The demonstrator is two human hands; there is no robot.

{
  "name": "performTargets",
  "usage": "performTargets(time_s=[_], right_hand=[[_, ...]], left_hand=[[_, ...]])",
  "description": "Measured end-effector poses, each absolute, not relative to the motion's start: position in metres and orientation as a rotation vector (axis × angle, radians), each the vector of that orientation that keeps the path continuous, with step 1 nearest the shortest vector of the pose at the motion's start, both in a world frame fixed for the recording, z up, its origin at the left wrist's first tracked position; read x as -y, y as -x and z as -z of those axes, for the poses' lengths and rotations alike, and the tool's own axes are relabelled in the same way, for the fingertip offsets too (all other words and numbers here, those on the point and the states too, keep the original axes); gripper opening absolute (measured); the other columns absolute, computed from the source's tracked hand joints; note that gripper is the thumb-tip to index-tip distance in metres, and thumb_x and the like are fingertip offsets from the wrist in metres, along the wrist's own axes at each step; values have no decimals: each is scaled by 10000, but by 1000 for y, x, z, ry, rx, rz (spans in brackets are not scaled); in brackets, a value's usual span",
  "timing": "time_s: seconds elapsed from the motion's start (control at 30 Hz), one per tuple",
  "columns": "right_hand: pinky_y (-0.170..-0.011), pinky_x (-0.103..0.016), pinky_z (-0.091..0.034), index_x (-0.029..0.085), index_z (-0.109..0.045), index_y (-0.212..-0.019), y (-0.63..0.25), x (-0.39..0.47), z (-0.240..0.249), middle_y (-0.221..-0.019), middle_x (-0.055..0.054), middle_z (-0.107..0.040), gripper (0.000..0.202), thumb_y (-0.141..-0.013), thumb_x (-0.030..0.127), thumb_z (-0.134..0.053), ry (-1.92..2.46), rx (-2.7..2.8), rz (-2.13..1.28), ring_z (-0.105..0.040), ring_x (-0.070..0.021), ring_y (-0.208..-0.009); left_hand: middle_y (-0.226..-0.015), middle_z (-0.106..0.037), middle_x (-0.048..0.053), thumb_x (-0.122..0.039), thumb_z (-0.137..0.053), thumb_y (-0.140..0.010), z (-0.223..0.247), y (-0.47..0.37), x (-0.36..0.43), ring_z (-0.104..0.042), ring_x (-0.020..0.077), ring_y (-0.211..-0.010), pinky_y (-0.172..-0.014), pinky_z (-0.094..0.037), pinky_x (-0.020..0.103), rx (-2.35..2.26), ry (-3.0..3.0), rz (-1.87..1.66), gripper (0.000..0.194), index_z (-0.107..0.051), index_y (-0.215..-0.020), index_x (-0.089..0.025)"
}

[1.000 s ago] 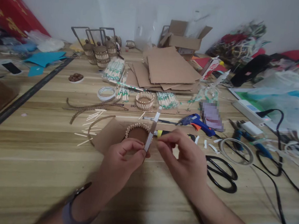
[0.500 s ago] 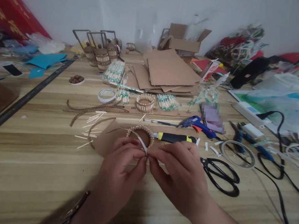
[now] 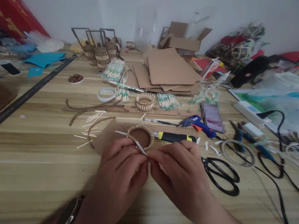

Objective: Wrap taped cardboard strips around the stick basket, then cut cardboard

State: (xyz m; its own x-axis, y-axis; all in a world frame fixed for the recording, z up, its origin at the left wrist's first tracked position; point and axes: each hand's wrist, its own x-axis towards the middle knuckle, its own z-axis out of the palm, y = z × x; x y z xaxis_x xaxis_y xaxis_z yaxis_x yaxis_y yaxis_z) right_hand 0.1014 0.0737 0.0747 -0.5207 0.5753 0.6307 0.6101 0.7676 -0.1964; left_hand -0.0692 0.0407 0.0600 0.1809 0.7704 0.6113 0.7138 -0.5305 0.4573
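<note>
A thin pale strip runs from the fingertips up and left across the near-left rim of a round ring of short sticks. My left hand pinches its near end between thumb and fingers. Touching it there, my right hand also pinches the end of the strip, its fingertips pressed together. The ring stands on a piece of brown cardboard. A yellow and black cutter knife lies right of the ring, and loose sticks are scattered to the left.
Black-handled scissors lie beside my right hand, with a tape roll behind them. Farther back are a blue glue gun, a second stick ring, bundled sticks and stacked cardboard. A black cable runs down the right.
The strip has turned, and more of its pale side now shows, with its far end pointing left. Both hands have shifted slightly and still pinch it.
</note>
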Motion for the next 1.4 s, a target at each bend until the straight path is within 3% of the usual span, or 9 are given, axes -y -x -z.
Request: performTargets(time_s=[0.37,0.5,0.67,0.9,1.07,1.17,1.27,1.33,1.4], right_hand=[[-773,-336,-361,210,-642,-884,-102,-75,-74,-790,17,-694,166,-943,110,-523,860,2245,-67,-630,-138,-759],[-760,-336,-386,211,-610,-868,-109,-83,-79,-773,15,-672,153,-920,101,-517,912,2215,-37,-630,-147,-750],[-683,-328,-399,237,-592,-840,-151,-105,-85,-771,-10,-657,131,-926,174,-514,1225,2039,108,-611,-186,-732],[-642,-387,-290,240,-601,-705,-250,-102,-69,-685,-59,-613,242,-917,348,-557,1898,1727,516,-532,-204,-606],[-727,-426,-344,266,-634,-811,-277,-101,-53,-832,-83,-680,78,-857,234,-579,1883,1676,531,-631,-297,-827],[-772,-431,-422,242,-661,-821,-254,-100,-58,-837,-79,-712,116,-868,238,-555,1667,1717,305,-653,-289,-838],[-764,-362,-497,240,-700,-1042,-215,-96,-74,-1030,-72,-754,221,-956,368,-542,1386,1818,-358,-689,-243,-930],[-852,-349,-515,240,-702,-1112,-192,-93,-86,-1132,-69,-747,319,-993,453,-496,1111,1964,-809,-682,-229,-1049],[-866,-329,-522,233,-709,-1098,-175,-92,-94,-1106,-57,-753,359,-999,492,-481,894,2044,-1163,-688,-206,-1035]], left_hand=[[-793,-715,-29,-154,-612,-897,-60,68,-45,-608,208,-951,-892,-503,338,-1438,-2249,-1344,127,-615,-820,-255],[-993,-748,8,-124,-603,-821,-68,68,-43,-679,196,-945,-861,-545,335,-1428,-2035,-1318,152,-638,-733,-244],[-1036,-775,-9,-146,-610,-741,-71,72,-39,-734,197,-907,-792,-589,315,-1256,-1748,-1179,150,-624,-632,-249],[-1159,-747,40,-151,-637,-723,-62,74,-29,-700,260,-1070,-913,-571,407,-1138,-1423,-1117,109,-649,-671,-246],[-1218,-736,40,-223,-713,-734,-61,68,-28,-719,262,-950,-896,-588,461,-1067,-1286,-1112,133,-636,-629,-250],[-1184,-750,42,-381,-731,-799,-64,68,-31,-733,247,-826,-787,-622,448,-950,-1248,-1118,272,-622,-585,-252],[-1213,-739,70,-587,-726,-803,-72,71,-33,-740,250,-768,-751,-632,461,-896,-1174,-1058,467,-589,-541,-225],[-1252,-723,72,-637,-730,-784,-78,75,-33,-747,265,-824,-769,-629,461,-891,-1147,-977,493,-596,-568,-215],[-1279,-711,55,-587,-726,-815,-84,80,-33,-741,286,-937,-753,-627,433,-885,-1182,-937,437,-607,-610,-220]])
